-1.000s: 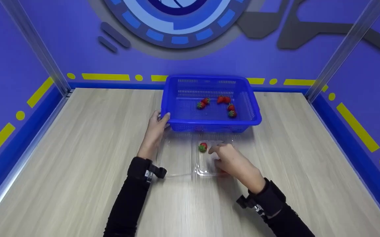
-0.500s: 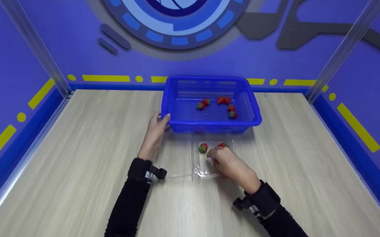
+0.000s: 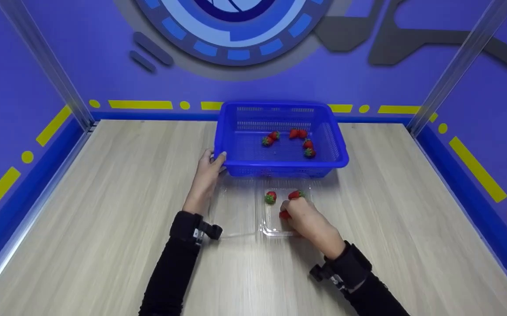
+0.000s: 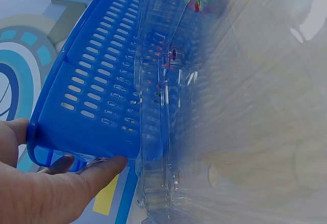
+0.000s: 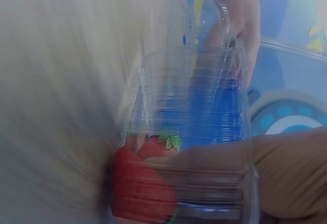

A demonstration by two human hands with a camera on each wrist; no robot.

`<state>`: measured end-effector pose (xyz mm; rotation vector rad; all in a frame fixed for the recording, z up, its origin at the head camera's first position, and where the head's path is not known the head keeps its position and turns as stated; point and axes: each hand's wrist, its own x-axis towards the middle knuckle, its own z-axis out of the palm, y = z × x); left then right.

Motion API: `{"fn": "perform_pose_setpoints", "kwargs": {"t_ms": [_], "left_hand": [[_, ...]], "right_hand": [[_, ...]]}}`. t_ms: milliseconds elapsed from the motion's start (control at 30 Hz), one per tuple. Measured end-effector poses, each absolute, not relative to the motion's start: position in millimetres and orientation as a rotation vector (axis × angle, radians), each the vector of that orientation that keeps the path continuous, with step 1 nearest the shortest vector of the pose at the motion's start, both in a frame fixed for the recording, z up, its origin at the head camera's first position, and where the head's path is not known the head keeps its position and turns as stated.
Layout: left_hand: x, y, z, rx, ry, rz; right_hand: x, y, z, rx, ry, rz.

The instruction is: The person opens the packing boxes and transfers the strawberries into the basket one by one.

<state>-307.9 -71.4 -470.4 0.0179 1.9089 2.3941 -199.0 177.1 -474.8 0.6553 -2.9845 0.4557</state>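
Observation:
My left hand [image 3: 208,173] grips the front left corner of a blue plastic basket [image 3: 286,164], thumb over the rim, as the left wrist view also shows. My right hand [image 3: 314,223] reaches into a clear plastic box [image 3: 275,233] in front of the basket, its fingers curled at a strawberry [image 3: 284,214] that they partly cover. Another strawberry [image 3: 296,194] lies just beyond the knuckles, and one [image 3: 271,197] sits at the box's far left. In the right wrist view a large red strawberry [image 5: 138,188] shows through the box wall beside the fingers.
Several strawberries [image 3: 308,143] lie on the basket floor. The box's transparent lid [image 3: 235,210] is folded out flat to the left, under the left forearm's inner side. Blue panels [image 3: 148,83] stand behind and beside the wooden table [image 3: 126,197].
My right hand has drawn back slightly towards me within the box, uncovering a strawberry at its far side. Its fingers have curled in at another strawberry. The left hand stays on the basket.

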Motion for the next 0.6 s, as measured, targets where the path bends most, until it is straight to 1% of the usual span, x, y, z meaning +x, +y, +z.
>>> {"fn": "perform_pose_setpoints", "kwargs": {"t_ms": [600], "left_hand": [[-306.8, -72.8, -472.6, 0.005, 1.886, 2.407]], "right_hand": [[-196.8, 175.4, -476.2, 0.621, -2.972, 0.461]]}}
